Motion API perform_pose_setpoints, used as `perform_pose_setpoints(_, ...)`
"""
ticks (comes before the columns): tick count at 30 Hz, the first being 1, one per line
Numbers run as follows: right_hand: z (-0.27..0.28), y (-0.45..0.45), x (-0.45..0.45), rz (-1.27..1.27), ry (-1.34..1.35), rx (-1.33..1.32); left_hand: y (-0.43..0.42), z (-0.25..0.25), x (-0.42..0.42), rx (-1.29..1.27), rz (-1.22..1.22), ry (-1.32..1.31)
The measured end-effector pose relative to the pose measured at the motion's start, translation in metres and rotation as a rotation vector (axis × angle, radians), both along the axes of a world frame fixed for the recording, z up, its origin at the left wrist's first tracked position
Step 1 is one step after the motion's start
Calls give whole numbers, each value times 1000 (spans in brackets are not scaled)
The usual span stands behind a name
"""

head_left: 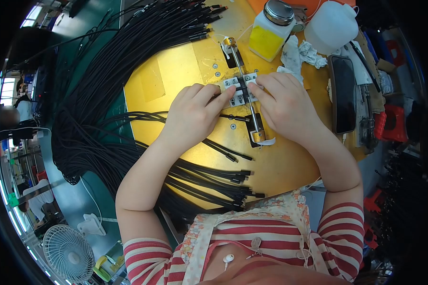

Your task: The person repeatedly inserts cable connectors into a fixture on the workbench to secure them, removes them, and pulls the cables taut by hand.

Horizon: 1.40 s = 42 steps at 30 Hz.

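Flanking the fixture (243, 86): left hand (195, 111) and right hand (285, 103).

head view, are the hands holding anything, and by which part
Cannot be told: the left hand and right hand are at the metal fixture, but any hold is hidden.

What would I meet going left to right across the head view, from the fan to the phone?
White fan → left hand → metal fixture → right hand → dark phone.
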State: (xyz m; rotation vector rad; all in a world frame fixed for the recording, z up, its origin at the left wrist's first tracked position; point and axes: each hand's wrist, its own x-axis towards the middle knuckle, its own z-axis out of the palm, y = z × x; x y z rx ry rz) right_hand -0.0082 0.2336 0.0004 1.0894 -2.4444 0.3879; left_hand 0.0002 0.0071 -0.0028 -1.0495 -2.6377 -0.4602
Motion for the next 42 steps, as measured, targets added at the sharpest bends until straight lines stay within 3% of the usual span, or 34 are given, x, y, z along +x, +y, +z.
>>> perform_pose_setpoints(10,-1,3,-1,18,-57,-82,-4,7,-2,164,85,-88)
perform_pose_setpoints(13,-2,4,-3,9,-58,-99,-9,31,4,196,224,-427)
perform_pose_setpoints(19,1,5,-4,2,-72,-101,-20,55,20,-324,-327,-1160)
perform_pose_setpoints(20,1,4,-4,7,-72,-106,-27,48,19,-222,-385,-1120)
perform_pose_setpoints(21,0,4,-4,8,-74,-109,-28,55,10,-224,-272,-1141)
perform_pose_setpoints(23,-2,5,-3,6,-75,-114,-43,42,-8,84,129,-854)
perform_pose_setpoints(24,-2,5,-4,6,-74,-118,-53,33,-24,7,268,-482)
perform_pose_setpoints(25,-2,4,-4,5,-71,-122,-69,17,-40,-116,394,59)
perform_pose_setpoints(26,-2,4,-4,8,-75,-123,-86,6,-49,-196,515,232)
perform_pose_setpoints(27,-1,4,-4,9,-79,-124,-103,-8,-59,-70,541,193)
perform_pose_setpoints(29,-1,3,-4,10,-91,-131,-108,-2,-60,175,681,-210)
perform_pose_setpoints(35,-2,2,-5,8,-73,-143,-68,26,-45,-422,773,-375)
perform_pose_setpoints(38,-2,2,-4,6,-84,-145,-86,-9,-43,-317,542,76)
perform_pose_setpoints(41,-2,2,-5,6,-80,-147,-82,18,-43,-25,808,137)
perform_pose_setpoints(42,-2,2,-5,5,-73,-150,-86,29,-40,193,824,151)
